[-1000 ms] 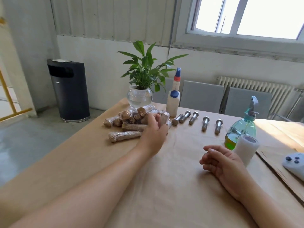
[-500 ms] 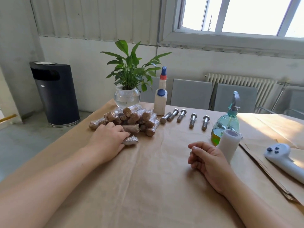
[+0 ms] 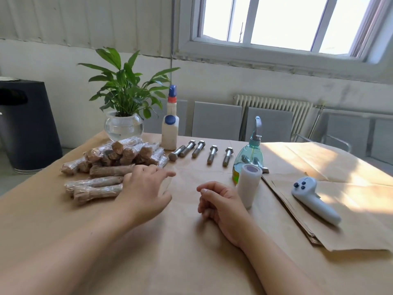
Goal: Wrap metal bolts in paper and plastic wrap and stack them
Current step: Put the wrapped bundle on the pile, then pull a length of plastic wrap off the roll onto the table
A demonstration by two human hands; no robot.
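Note:
A pile of wrapped bolts (image 3: 119, 154), brown paper under clear film, lies at the table's far left. Two more wrapped bolts (image 3: 95, 188) lie side by side in front of the pile. Several bare metal bolts (image 3: 197, 149) lie in a row right of the pile. My left hand (image 3: 144, 190) hovers just right of the two front wrapped bolts, fingers relaxed and spread, holding nothing. My right hand (image 3: 219, 201) rests on the table with its fingers loosely curled and empty, beside a white roll of plastic wrap (image 3: 248, 184) that stands upright.
A stack of brown paper sheets (image 3: 340, 209) lies at the right with a white controller (image 3: 312, 199) on it. A green pump bottle (image 3: 249, 154), a white glue bottle (image 3: 170, 130) and a potted plant in a glass bowl (image 3: 123, 126) stand along the back.
My left hand set a wrapped bolt down in front of the pile, let it go and moved off to the right. My right hand stayed where it was.

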